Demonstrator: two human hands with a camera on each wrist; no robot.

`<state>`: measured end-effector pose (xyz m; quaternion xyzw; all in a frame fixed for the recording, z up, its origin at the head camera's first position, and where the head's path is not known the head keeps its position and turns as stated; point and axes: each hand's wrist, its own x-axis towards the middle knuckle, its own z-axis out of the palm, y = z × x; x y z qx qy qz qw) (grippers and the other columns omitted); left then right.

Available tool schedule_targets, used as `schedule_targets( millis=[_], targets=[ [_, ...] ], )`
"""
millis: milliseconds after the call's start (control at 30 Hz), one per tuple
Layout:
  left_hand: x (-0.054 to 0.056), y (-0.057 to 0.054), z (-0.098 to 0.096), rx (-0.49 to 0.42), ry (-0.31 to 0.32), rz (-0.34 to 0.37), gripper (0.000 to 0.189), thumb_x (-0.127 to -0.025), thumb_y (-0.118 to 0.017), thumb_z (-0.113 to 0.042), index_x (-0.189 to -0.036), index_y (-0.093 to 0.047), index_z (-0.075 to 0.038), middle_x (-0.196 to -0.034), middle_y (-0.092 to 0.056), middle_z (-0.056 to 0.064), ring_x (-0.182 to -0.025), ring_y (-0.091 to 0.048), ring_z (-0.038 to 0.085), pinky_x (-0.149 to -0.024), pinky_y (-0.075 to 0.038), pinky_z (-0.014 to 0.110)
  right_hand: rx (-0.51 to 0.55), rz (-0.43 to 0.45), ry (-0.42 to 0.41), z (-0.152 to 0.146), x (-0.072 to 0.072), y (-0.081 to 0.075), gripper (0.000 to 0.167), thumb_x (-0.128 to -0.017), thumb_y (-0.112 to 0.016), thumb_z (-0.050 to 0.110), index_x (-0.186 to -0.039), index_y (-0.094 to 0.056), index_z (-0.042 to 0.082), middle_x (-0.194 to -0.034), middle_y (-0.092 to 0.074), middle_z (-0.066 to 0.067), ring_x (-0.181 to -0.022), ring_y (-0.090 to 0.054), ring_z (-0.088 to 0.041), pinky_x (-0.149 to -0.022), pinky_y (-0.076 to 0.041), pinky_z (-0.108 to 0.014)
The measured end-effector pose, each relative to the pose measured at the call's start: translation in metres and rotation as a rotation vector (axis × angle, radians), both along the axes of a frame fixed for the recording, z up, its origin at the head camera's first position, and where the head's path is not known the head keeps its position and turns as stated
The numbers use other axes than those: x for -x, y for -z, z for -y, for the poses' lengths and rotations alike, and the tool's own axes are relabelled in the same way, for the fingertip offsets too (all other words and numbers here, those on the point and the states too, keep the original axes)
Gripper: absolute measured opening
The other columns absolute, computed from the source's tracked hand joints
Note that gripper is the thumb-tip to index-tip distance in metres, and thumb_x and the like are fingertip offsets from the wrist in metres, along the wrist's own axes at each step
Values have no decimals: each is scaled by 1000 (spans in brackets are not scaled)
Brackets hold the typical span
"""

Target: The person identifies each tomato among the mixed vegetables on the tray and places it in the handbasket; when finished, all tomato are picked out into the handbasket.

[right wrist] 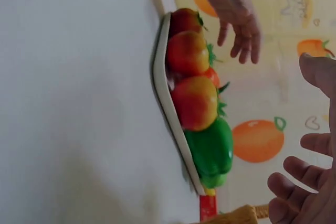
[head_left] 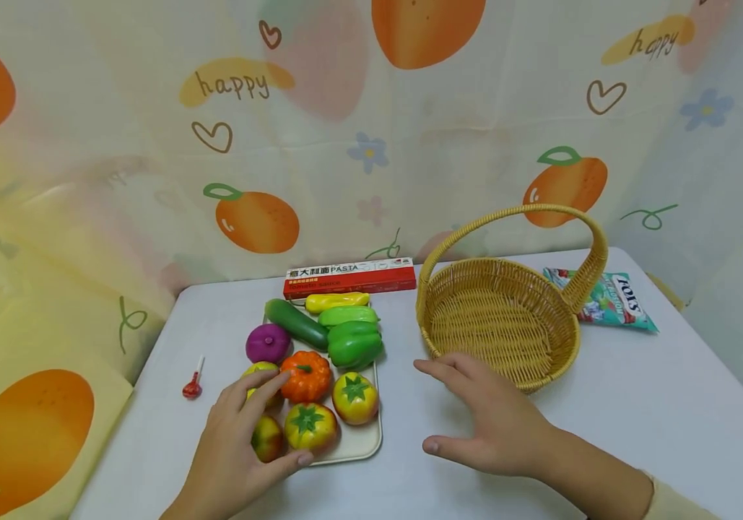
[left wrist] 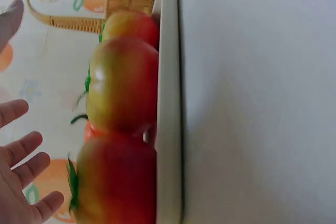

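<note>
Head view: L hand [head_left: 241, 430] and R hand [head_left: 497, 419] are hovering empty, fingers loosely spread, w/ the tomatoes [head_left: 311, 429] on their tray [head_left: 360, 443], lower ctr, lying nearer L hand, tray's long axis running up-frame, and the wicker basket [head_left: 491, 325], right of ctr, sitting just above R hand.

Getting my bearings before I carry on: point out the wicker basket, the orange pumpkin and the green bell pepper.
Wicker basket [head_left: 489, 328]: head view, on its woven inner floor.
Orange pumpkin [head_left: 309, 384]: head view, on its ribbed skin below the stem.
Green bell pepper [right wrist: 211, 146]: right wrist view, on its side.
</note>
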<state>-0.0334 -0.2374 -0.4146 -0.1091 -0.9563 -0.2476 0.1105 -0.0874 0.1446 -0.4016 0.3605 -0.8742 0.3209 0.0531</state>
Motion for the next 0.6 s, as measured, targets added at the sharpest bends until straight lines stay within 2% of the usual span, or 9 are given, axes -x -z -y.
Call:
schedule_targets(
  millis=[167, 267, 333, 400, 500, 600],
  targets=[
    [0, 9, 20, -81, -3, -34, 92, -77, -96, -49, -154, -56, -19, -155, -47, 5, -139, -43, 33, -101, -43, 73, 51, 52, -34, 10, -3, 6, 80, -89, -82, 58, -158, -49, 35, -135, -52, 18, -106, -57, -1, -88, -55, -32],
    [2, 16, 38, -149, 0, -63, 87, -79, -94, -33, -156, -55, -18, -154, -48, 6, -138, -44, 31, -99, -43, 73, 68, 74, -44, 16, -2, 9, 80, -89, -82, 57, -158, -49, 34, -136, -52, 17, -106, -57, -2, -87, -54, -33],
    [4, 22, 50, -184, 11, -90, 86, -79, -92, -25, -156, -54, -18, -152, -51, 5, -137, -45, 26, -104, -44, 61, 83, 93, -48, 21, -1, 11, 79, -90, -82, 56, -158, -49, 34, -137, -52, 17, -106, -58, -4, -88, -54, -33],
    [8, 27, 61, -224, 41, -121, 85, -78, -90, -17, -156, -55, -15, -151, -53, 5, -136, -47, 20, -106, -44, 43, 98, 123, -48, 25, 1, 12, 79, -90, -82, 54, -158, -49, 33, -137, -53, 17, -106, -59, -6, -86, -54, -33],
    [14, 34, 75, -263, 94, -166, 78, -82, -83, -7, -155, -55, -11, -149, -55, 6, -131, -50, 11, -101, -42, 18, 109, 179, -40, 32, 3, 15, 77, -90, -82, 53, -158, -49, 34, -137, -53, 17, -107, -61, -11, -83, -53, -32],
    [19, 39, 88, -310, 149, -181, 68, -89, -71, 2, -154, -55, -6, -147, -56, 5, -126, -54, 10, -98, -45, 14, 104, 232, -32, 38, 7, 16, 76, -91, -81, 54, -158, -48, 35, -138, -53, 16, -109, -62, -15, -81, -52, -31]
  ],
)
